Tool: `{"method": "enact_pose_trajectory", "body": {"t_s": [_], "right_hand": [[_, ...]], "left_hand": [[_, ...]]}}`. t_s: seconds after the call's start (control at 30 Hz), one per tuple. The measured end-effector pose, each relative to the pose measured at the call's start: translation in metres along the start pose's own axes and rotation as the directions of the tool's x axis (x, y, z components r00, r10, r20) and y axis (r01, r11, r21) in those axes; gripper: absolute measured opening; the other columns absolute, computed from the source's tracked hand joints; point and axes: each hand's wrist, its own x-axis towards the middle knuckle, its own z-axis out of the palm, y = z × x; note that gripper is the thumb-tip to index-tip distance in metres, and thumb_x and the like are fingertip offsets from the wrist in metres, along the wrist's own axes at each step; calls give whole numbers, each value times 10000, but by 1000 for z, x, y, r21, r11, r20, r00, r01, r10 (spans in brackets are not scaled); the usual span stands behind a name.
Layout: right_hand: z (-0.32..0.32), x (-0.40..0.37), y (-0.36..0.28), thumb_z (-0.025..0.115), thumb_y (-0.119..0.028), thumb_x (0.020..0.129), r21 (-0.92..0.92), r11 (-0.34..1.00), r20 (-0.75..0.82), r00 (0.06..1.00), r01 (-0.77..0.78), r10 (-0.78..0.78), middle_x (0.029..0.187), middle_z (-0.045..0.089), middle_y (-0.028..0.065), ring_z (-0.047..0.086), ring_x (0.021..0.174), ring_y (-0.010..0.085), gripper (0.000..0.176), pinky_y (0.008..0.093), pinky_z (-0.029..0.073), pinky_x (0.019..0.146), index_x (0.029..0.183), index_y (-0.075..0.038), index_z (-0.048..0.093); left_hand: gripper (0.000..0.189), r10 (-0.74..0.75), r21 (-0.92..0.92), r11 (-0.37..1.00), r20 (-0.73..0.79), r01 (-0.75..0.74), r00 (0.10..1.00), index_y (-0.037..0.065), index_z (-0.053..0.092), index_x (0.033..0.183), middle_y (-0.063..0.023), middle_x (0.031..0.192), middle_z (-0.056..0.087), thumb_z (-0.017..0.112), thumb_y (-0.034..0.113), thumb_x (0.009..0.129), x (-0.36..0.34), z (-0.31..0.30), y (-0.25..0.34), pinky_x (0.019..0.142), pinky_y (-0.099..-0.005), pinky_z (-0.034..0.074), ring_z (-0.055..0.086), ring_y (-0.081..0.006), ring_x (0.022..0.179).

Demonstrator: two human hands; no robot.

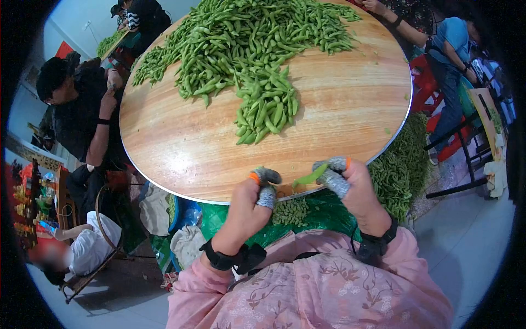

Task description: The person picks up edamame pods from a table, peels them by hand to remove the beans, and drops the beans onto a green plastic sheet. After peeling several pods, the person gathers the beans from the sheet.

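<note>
A single green pod (311, 175) is pinched between the fingertips of my right hand (350, 183) near the front edge of the round wooden table (186, 137). My left hand (256, 197), its fingers curled closed, is just left of the pod; whether anything is in its fingers is too small to tell. Grey finger covers with orange bands are on both hands. Beyond my hands lies a large heap of green pods (241, 38), with a smaller pile (267, 107) reaching towards me.
Below the table edge, small green pieces (291, 212) lie on green plastic (323, 216). Many pods are heaped on the floor (402, 170) at right. A person in black (76, 109) is at the left edge; another person's hand (375, 6) is at the top right.
</note>
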Motion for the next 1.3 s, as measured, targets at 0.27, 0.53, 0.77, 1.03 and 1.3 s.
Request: {"method": "enact_pose_trajectory", "body": {"t_s": [0.27, 0.53, 0.77, 1.03, 1.3], "right_hand": [[-112, -25, 20, 607, -32, 717, -406, 906, -436, 897, -117, -79, 822, 586, 68, 555, 751, 146, 198, 267, 450, 681, 898, 16, 545], [-162, -56, 31, 562, -38, 725, -757, 564, -439, 896, -332, -63, 762, 612, 136, 577, 678, 166, 218, 287, 448, 617, 931, 31, 578], [-106, -37, 14, 590, -38, 743, -484, 867, -344, 937, -118, -64, 773, 626, 78, 558, 683, 110, 153, 247, 446, 624, 880, 29, 599], [-23, -10, -1, 592, -53, 761, -64, 997, 49, 997, -50, 53, 811, 614, 61, 560, 705, 106, 227, 225, 440, 623, 971, 30, 566], [4, 15, -10, 564, -128, 810, 587, 721, 344, 919, -369, 191, 784, 587, 14, 515, 637, 33, 254, 160, 363, 493, 1029, -4, 536]], "left_hand": [[126, 216, 601, 745, 193, -289, 957, 26, 593, 810, -161, 856, 561, 599, 99, 709, 8, -17, 8, 656, -344, 458, 565, -298, 780], [284, 77, 820, 569, 16, -57, 997, 23, 568, 825, -183, 637, 568, 604, 290, 733, 77, -8, 24, 524, -401, 443, 562, -349, 600], [245, 126, 860, 486, 105, -154, 986, -6, 532, 814, -210, 633, 559, 571, 216, 717, 105, -8, 0, 568, -432, 444, 559, -370, 633], [154, 250, 349, 925, -254, -153, 934, -19, 544, 842, -126, 642, 593, 600, 63, 724, 58, -30, 6, 486, -300, 448, 583, -199, 556], [197, -190, -513, 829, 113, 221, 975, -16, 514, 939, -72, 693, 570, 575, 86, 783, 7, -1, 20, 459, -203, 414, 527, -108, 533]]}}
